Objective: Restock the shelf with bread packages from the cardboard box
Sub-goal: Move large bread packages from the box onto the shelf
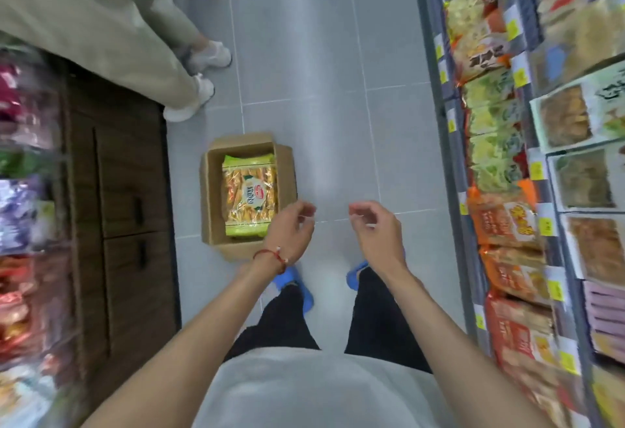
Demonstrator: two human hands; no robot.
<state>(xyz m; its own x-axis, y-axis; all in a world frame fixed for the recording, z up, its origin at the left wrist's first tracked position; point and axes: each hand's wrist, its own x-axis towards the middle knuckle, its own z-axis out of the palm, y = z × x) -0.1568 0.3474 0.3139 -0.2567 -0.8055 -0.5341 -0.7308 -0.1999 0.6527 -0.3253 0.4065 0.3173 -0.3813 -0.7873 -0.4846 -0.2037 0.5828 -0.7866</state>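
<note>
Now both hands hang empty over the grey tiled floor (304,55), held out in front of the person's body. The left hand (291,228) has its fingers loosely curled and apart, gripping nothing; a red string bracelet (270,257) circles its wrist. The right hand (375,224) is likewise half open, fingers bent but not closed on anything. The two hands are near each other without touching.

Just beyond and to the left of the left hand, partly under it, an open cardboard box (211,191) sits on the floor with a yellow and green bread package (249,191) lying flat inside. Well to the right of the right hand runs the shelf (453,170), packed with orange, green and yellow packages and yellow price tags along its edges. Left of the box stands a dark wooden cabinet (125,207), with blurred goods further left. Ahead of the left hand, beyond the box, another person's beige trousers and white shoes (211,55) show. Blue shoes (297,284) sit below the hands.
</note>
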